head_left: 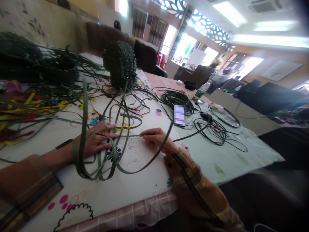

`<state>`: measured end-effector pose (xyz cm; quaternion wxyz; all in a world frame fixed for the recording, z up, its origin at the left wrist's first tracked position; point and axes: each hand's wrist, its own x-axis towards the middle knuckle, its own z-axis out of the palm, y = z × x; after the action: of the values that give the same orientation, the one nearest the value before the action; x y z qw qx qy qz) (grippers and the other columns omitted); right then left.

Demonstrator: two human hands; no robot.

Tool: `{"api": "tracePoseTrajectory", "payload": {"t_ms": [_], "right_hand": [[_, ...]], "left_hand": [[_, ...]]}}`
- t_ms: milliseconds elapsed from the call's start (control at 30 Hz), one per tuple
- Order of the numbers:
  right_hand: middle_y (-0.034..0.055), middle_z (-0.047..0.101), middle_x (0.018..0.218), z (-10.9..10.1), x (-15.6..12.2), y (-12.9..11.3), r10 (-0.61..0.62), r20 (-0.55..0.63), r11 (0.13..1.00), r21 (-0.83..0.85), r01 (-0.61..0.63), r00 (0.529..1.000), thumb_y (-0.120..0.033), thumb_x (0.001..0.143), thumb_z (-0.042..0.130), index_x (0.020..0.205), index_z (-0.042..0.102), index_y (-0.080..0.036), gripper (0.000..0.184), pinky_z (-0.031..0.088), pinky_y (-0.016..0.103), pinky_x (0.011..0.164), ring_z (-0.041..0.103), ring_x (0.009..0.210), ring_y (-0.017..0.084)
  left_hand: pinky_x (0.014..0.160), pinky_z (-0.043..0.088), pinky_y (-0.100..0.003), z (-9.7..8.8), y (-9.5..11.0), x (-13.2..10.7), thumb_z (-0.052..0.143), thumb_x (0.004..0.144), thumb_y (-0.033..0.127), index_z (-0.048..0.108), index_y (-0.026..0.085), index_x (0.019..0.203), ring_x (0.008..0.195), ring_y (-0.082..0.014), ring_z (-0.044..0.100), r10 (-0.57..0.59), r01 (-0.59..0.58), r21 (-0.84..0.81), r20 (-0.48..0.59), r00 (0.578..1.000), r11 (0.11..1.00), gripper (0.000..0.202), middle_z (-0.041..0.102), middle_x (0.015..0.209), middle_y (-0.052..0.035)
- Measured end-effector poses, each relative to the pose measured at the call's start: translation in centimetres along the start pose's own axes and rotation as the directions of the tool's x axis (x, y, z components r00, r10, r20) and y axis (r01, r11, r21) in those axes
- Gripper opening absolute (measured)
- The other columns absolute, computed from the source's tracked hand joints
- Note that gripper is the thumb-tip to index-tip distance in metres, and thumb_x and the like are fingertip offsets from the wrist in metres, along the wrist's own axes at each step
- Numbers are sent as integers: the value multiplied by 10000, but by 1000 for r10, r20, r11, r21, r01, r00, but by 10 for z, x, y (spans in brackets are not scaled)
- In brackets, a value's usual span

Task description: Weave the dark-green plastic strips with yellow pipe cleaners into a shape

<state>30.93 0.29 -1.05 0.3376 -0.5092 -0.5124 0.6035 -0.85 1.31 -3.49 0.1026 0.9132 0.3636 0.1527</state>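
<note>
My left hand (pixel 96 141) lies on the table with its fingers stretched out over several dark green weaving strips (pixel 120 124). Thumb and fingers of my right hand (pixel 156 138) pinch the end of a thin green strip (pixel 132 136), which runs straight across toward my left fingers. Small yellow ties (pixel 125 128) mark where strips cross, just beyond the pinched one. Long loose ends of the strips curl up in loops (pixel 83 141) around my left wrist and in front of both hands.
A dark green woven basket-like piece (pixel 120 64) stands behind the strips. Piles of green strips (pixel 60 64) and yellow and red scraps (pixel 24 106) fill the left. To the right are strip coils (pixel 177 98), a phone (pixel 179 115), a bottle (pixel 202 90) and thinner coils (pixel 212 132).
</note>
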Motion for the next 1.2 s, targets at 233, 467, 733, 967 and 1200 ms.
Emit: {"api": "tracePoseTrajectory", "payload": {"t_ms": [233, 467, 733, 967, 1200], "right_hand": [[-12, 616, 666, 14, 8, 12, -282, -46, 856, -463, 230, 958, -249, 792, 650, 1001, 780, -145, 267, 353, 228, 590, 466, 593, 94], [45, 667, 855, 35, 4, 11, -489, 135, 390, -850, 354, 862, -192, 957, 501, 1162, 755, -238, 330, 376, 236, 697, 570, 752, 128], [44, 618, 859, 32, 6, 12, -433, 286, 1, -948, 318, 855, -167, 991, 412, 1229, 687, -269, 377, 298, 270, 632, 522, 731, 141], [70, 596, 957, 34, 3, 5, -346, 471, -254, -879, 403, 811, -86, 988, 318, 1494, 425, -300, 560, 338, 287, 651, 500, 776, 164], [76, 595, 1027, 49, 3, -17, -173, 439, -261, -883, 389, 882, -159, 1014, 335, 1584, 214, -344, 611, 408, 300, 674, 569, 802, 180]], "left_hand": [[1221, 208, -524, 11, -9, -2, 536, 934, 460, 609, 237, 1277, 1425, -328, 399, 10, -9, 6, -57, 998, 1000, 416, 480, 1521, -99], [1210, 245, -540, 2, 0, 1, 545, 933, 450, 574, 202, 1175, 1419, -305, 411, -7, 7, -12, -21, 1000, 1000, 348, 508, 1494, -122], [1214, 241, -527, -4, 3, 0, 514, 953, 524, 675, 218, 1242, 1428, -313, 405, -1, 1, -30, 0, 1000, 1000, 451, 467, 1535, -112], [1209, 250, -525, -2, 2, 0, 493, 965, 504, 728, 246, 1159, 1408, -315, 433, 3, -4, -29, -19, 1000, 1000, 400, 448, 1552, -90], [1214, 223, -518, 7, -1, -1, 542, 960, 433, 730, 233, 1155, 1439, -299, 386, -26, 26, -17, -39, 999, 1000, 337, 470, 1535, -93]]}}
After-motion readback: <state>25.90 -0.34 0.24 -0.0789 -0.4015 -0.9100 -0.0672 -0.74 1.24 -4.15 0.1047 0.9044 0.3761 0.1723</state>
